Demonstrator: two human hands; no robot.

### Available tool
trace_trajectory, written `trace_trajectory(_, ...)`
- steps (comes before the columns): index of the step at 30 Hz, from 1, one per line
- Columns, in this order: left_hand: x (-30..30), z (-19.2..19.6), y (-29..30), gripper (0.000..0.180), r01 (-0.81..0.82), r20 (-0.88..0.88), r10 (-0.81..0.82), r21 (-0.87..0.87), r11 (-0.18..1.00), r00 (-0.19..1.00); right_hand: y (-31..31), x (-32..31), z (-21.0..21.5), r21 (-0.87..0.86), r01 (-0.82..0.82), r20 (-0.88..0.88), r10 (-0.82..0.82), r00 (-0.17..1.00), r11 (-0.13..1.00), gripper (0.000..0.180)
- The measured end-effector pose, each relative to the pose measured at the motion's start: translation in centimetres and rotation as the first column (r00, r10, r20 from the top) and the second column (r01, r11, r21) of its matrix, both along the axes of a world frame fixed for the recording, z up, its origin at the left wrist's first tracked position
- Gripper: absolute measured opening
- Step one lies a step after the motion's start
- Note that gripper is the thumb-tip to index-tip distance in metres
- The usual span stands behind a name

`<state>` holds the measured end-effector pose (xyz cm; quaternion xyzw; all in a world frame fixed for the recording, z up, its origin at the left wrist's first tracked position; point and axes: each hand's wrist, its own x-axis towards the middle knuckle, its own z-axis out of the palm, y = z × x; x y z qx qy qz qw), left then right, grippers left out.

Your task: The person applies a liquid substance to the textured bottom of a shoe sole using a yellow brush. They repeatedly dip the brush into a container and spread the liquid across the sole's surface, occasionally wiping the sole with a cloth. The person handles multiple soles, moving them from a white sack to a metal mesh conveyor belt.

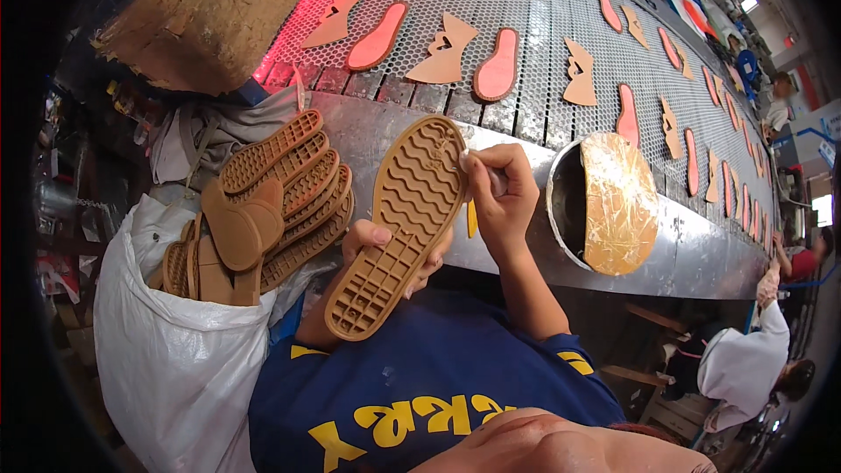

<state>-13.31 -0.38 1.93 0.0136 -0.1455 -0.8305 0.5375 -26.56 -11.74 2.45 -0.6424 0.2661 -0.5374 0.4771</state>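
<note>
My left hand (362, 239) grips a tan rubber shoe sole (406, 219) around its narrow middle, with the thumb on one edge and fingers at the other. The sole's wavy and grid tread faces up. My right hand (506, 197) is pinched at the upper right edge of the sole. A small whitish thing (465, 158) shows at its fingertips, too covered to name. To the left, more tan soles (302, 180) are piled at the mouth of a white sack (175, 350).
A metal ledge (517, 250) fronts a mesh conveyor (561, 13) carrying pink-coated soles (497, 66) and tan cut pieces (445, 51). On the ledge sits a round can (561, 210) partly covered by a taped cardboard lid (619, 203). A cardboard box (201, 17) stands upper left. Another person (745, 355) is at right.
</note>
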Motion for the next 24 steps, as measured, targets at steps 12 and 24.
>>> trace_trajectory(12, 0.0, 0.1, -0.7, 0.065, -0.072, 0.042, 0.072, -0.009, 0.997, 0.997, 3.9, -2.2, -0.1, -0.03, -0.054, -0.045, 0.053, 0.998, 0.998, 0.006)
trace_trajectory(24, -0.7, 2.9, -0.2, 0.067, -0.643, 0.159, 0.648, -0.087, 0.761, 0.745, 0.3, -2.0, -2.6, -0.379, -0.01, -0.471, -0.183, 0.863, 0.925, 0.036)
